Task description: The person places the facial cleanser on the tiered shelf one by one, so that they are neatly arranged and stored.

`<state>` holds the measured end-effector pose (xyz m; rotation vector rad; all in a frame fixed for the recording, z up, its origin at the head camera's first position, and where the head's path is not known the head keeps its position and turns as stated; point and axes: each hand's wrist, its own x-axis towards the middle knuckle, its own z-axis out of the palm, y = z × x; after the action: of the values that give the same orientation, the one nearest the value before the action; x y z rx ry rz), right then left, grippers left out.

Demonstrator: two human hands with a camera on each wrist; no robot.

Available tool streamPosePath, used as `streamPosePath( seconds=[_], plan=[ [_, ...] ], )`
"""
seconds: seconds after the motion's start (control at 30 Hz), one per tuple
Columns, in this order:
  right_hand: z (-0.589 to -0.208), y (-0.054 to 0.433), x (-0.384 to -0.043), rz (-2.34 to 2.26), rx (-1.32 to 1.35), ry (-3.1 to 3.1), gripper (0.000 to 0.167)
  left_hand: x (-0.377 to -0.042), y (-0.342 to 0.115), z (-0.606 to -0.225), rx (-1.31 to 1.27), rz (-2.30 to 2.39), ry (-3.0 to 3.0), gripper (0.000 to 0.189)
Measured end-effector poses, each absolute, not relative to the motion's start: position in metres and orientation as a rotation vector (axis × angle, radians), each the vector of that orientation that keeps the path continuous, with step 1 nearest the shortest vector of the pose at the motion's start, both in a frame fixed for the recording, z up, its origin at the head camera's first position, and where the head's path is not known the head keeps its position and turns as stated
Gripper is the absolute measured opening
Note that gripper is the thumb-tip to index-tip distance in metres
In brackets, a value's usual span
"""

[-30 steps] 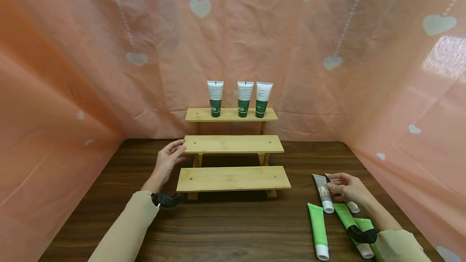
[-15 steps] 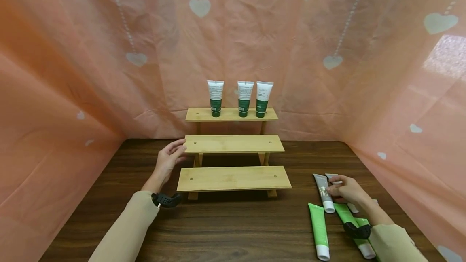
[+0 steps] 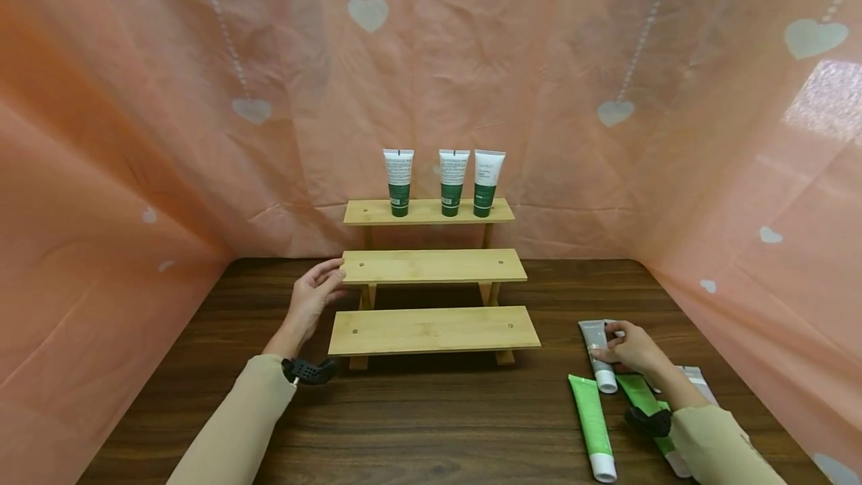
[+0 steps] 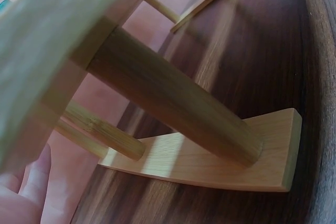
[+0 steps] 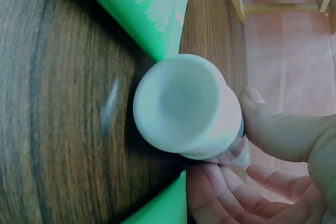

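My left hand [image 3: 314, 292] holds the left end of the middle shelf of a tiered wooden display rack [image 3: 434, 266]. In the left wrist view its fingers [image 4: 34, 184] show beyond the shelf's underside. My right hand [image 3: 633, 350] has thumb and fingertips around the upper part of a grey squeeze tube [image 3: 604, 379], which lies on the table at the right. The tube's white cap [image 5: 178, 106] faces the right wrist camera, with the thumb on one side and the fingers curled on the other. Another pale tube is mostly hidden behind this hand.
Three white-and-green tubes, including the middle one [image 3: 454, 182], stand on the rack's top shelf. Green tubes with white caps, such as the left one [image 3: 590, 421], lie nearer me on the dark table [image 3: 404, 425]. A silvery tube [image 3: 698, 382] lies beyond my right forearm.
My right hand has shifted slightly left, from between the tubes onto the grey one. The silvery tube beyond the forearm has come into view. My left hand keeps its place on the rack.
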<state>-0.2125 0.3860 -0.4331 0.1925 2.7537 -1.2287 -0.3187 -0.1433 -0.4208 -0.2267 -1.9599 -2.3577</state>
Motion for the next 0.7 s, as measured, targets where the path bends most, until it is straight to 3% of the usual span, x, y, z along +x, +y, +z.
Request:
streamPosePath(
  seconds=[0.47, 0.7],
  plan=[
    [-0.436, 0.381, -0.226, -1.378, 0.329, 2.560, 0.078, -0.318, -0.144, -0.422, -0.219, -2.364, -1.957, 0.043],
    [-0.437, 0.379, -0.227, -1.495, 0.283, 2.540, 0.062, -0.319, -0.144, -0.421, -0.230, -2.359, -1.960, 0.042]
  ],
)
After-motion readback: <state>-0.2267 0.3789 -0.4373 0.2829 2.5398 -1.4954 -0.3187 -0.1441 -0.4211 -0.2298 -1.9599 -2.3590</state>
